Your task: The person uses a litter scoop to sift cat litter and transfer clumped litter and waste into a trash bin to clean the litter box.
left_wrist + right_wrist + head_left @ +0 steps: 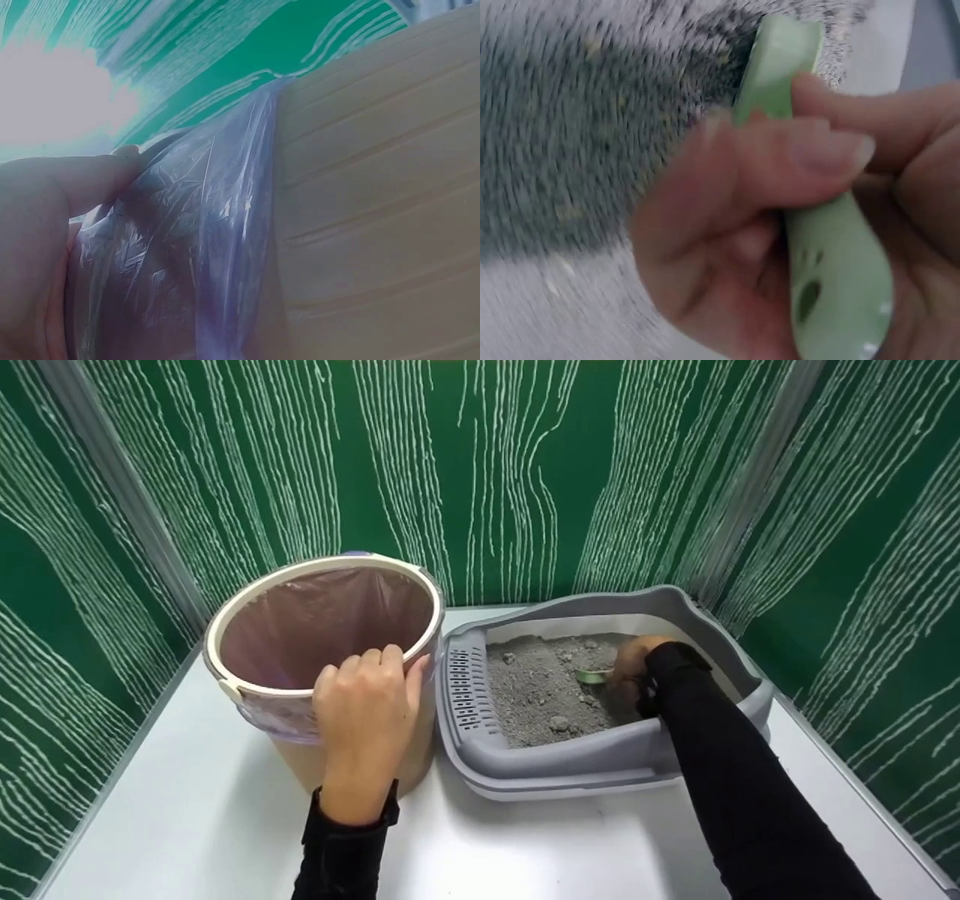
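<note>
My left hand (367, 712) grips the near rim of a beige trash bin (420, 746), its fingers over the edge. A thin purplish bag (330, 607) lines the bin and folds over the outside; in the left wrist view my thumb lies by the rim and the crinkled bag (232, 225). My right hand (632, 667) holds a light green litter scoop (592, 676) inside the grey litter box (570, 769), low over grey cat litter (532, 675). In the right wrist view, fingers wrap the scoop's handle (844, 277); the scoop's far end is out of clear sight.
Bin and litter box stand side by side on a white tabletop (202, 802). A slotted grate (466, 690) forms the box's left end. Several clumps lie in the litter. Green walls (525, 480) with white streaks enclose the back and both sides.
</note>
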`<state>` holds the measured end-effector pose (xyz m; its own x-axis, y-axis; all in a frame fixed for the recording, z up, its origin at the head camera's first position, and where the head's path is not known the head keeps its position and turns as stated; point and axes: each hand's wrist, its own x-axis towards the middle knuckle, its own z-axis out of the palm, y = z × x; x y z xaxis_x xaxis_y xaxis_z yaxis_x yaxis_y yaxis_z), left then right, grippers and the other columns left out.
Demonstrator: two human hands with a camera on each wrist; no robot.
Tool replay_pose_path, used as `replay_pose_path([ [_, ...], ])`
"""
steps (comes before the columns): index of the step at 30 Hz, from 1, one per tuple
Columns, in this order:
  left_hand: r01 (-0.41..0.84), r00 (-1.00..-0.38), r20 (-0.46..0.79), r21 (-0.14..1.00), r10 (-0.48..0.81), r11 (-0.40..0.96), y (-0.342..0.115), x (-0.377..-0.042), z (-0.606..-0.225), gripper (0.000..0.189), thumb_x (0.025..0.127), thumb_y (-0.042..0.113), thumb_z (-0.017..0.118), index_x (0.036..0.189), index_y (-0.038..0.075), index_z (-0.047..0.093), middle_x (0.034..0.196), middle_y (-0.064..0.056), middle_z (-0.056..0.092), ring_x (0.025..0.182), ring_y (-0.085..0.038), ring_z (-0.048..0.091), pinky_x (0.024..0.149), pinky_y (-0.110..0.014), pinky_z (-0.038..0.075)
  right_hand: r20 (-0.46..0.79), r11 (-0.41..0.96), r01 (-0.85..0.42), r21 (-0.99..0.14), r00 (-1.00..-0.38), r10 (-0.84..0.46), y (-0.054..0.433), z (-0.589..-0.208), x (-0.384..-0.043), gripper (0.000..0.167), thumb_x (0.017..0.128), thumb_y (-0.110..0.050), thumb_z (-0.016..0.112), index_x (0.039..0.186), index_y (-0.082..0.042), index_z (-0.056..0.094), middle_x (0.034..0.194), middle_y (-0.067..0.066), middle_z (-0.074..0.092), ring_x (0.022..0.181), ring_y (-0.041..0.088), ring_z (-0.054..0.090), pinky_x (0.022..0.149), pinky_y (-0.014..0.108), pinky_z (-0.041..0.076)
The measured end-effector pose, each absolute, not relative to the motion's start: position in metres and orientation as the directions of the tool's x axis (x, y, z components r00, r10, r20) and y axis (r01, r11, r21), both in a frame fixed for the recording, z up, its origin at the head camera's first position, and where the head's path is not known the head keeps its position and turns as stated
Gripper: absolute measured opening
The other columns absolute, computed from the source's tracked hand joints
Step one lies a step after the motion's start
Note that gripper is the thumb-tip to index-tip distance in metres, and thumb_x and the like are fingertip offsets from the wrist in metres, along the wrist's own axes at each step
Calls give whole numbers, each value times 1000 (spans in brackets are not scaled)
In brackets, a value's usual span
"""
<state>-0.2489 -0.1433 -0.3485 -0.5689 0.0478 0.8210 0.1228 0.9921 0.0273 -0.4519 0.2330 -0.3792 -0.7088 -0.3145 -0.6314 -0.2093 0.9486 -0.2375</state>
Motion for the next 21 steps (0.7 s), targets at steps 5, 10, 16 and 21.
replay_pose_path([
  [5,127,-571,819,31,48,991,-144,-249,-349,41,99,37,77,79,3,65,67,-13,64,60,-34,63,57,-43,43,-606,943,-195,-268,-727,-322,241,-387,-458,31,97,-11,56,67,-12,64,62,-8,57,60,9,52,61,23,44],
  [10,137,-570,820,41,45,990,-142,-249,-350,42,99,37,77,79,3,66,67,-13,64,60,-35,64,58,-44,44,-597,936,-124,-329,-741,-308,251,-390,-457,47,108,-25,52,63,-16,63,64,-6,62,63,10,56,67,26,46],
  [16,131,-560,827,32,48,991,-142,-249,-350,42,99,37,77,79,3,66,67,-13,64,61,-35,64,58,-44,44,-538,915,-131,-381,-774,-335,258,-390,-457,56,114,-35,43,70,-13,69,69,-4,65,65,13,58,74,29,47],
  [21,126,-558,828,27,48,992,-142,-249,-350,41,98,36,78,78,2,66,67,-13,64,60,-34,64,57,-44,44,-536,896,-59,-439,-783,-315,258,-392,-456,54,114,-37,42,76,-9,67,72,-3,66,67,13,61,71,28,48],
])
